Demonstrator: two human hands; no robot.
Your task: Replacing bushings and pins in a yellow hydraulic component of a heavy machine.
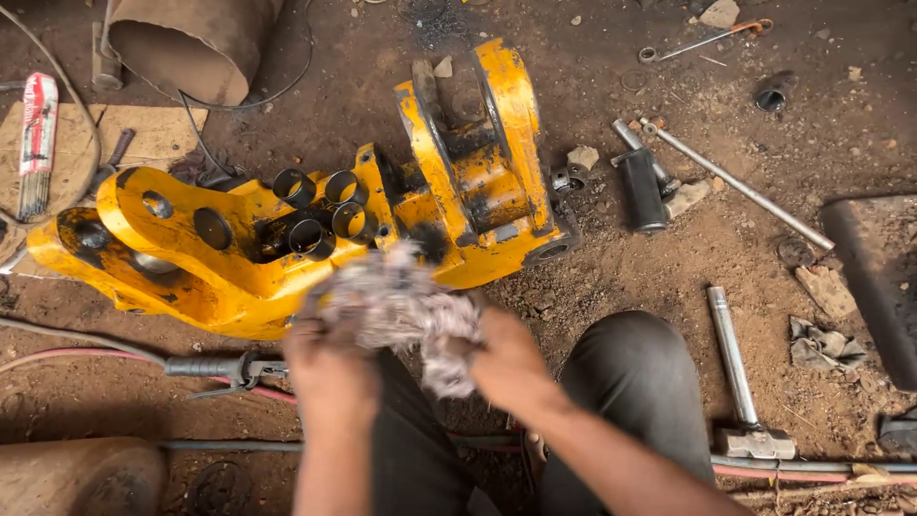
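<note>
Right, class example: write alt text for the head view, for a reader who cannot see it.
Two bare hands, left hand and right hand, grip a wad of grey cotton waste over a large yellow machine casting lying on a dirt floor. A sledgehammer, steel rod and black cylinder lie to the right.

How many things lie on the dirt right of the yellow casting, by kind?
Hammers: 1
Long rods: 1
Black cylinders: 1
Wrenches: 1
Rags: 1
Total: 5
Both hands, left and right, hold a wad of cotton waste against the casting.
</note>
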